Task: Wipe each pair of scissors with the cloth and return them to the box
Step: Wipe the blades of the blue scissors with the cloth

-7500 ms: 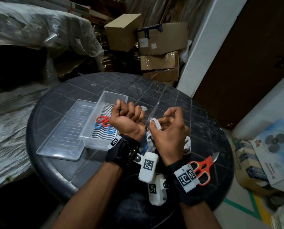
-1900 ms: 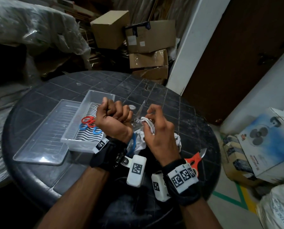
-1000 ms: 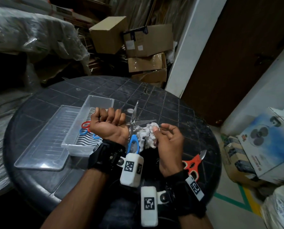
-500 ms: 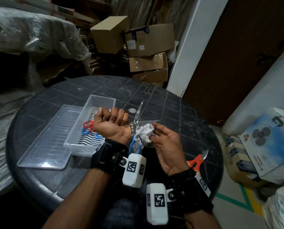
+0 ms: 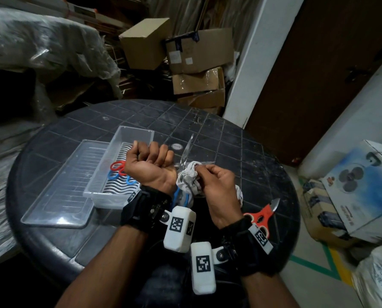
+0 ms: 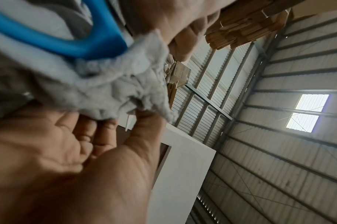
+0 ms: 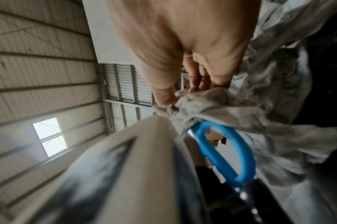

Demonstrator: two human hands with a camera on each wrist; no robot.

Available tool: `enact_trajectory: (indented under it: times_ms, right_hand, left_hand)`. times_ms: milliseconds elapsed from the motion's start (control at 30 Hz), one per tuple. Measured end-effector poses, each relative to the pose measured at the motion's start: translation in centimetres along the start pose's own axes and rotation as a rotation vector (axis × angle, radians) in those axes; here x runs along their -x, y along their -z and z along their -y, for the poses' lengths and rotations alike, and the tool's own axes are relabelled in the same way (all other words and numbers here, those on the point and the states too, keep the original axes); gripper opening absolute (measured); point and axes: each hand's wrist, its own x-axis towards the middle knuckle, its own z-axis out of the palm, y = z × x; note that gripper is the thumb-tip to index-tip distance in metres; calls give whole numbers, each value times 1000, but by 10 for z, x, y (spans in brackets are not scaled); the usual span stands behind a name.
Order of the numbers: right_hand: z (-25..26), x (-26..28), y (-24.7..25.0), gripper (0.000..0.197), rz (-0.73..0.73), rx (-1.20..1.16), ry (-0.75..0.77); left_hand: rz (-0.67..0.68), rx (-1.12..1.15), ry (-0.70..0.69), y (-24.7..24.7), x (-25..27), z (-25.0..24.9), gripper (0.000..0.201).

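My left hand [image 5: 151,162] is a palm-up fist gripping the blue-handled scissors [image 5: 186,152] above the table. Their blades are spread, one pointing up and one to the right. The blue handles [image 5: 181,198] hang by my left wrist and also show in the wrist views [image 6: 48,37] [image 7: 213,126]. With my right hand [image 5: 210,174] I pinch the bunched white cloth [image 5: 189,177] [image 6: 106,84] [image 7: 240,115] against the scissors where the blades meet. The clear box [image 5: 138,133] holds red scissors [image 5: 117,166] and blue scissors [image 5: 118,175]. Orange scissors [image 5: 262,215] lie on the table at the right.
The box's clear lid [image 5: 58,185] lies flat to the left of the box on the round black table [image 5: 207,130]. Stacked cardboard boxes [image 5: 199,63] stand behind the table. A fan carton [image 5: 359,190] sits on the floor at the right.
My right hand has turned from palm-up to knuckles-up and closed on the cloth, bringing it onto the spread blades. My left hand still holds the blue scissors in about the same place.
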Motion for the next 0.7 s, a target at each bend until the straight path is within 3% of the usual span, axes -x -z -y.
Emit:
enact_trajectory:
  times_ms: [200,500,700]
  right_hand:
    - [6,-14,27,28,-116,-116,-37]
    - [11,0,15,11,94,-112,-36]
    - [11,2,9,48,-97,-298,-32]
  left_hand:
    - [-24,26,-38,-3,-7,-12,50]
    - [13,-27,-35,-5,3,1,46]
    - [80,-57,-13,-3,6,6,43]
